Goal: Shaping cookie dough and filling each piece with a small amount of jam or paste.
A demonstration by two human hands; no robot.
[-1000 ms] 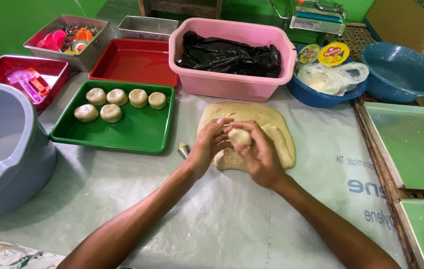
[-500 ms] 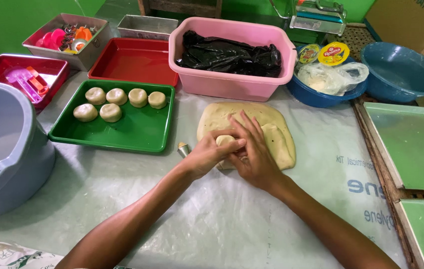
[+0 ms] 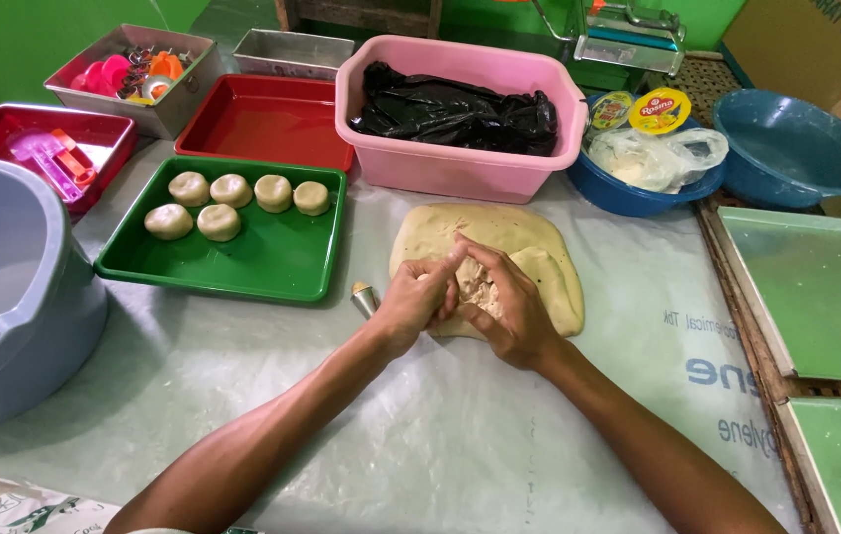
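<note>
A flat slab of pale dough (image 3: 519, 247) lies on the plastic-covered table (image 3: 361, 425). My left hand (image 3: 415, 302) and my right hand (image 3: 504, 302) meet over its near edge. Between their fingers is a small torn lump of dough (image 3: 465, 292), pinched from both sides and resting against the slab. A green tray (image 3: 272, 262) to the left holds several round dough pieces (image 3: 232, 190). A small metal cone (image 3: 364, 295) lies between the tray and my left hand.
A pink tub (image 3: 460, 163) with a black bag stands behind the dough. A grey basin (image 3: 5, 297) is at far left. Red trays (image 3: 262, 119), a blue bowl (image 3: 796, 148) and green sheets (image 3: 816, 287) ring the work area.
Both hands have lowered the dough lump from above the slab down to its near edge. The lump now looks torn and flattened between the fingers.
</note>
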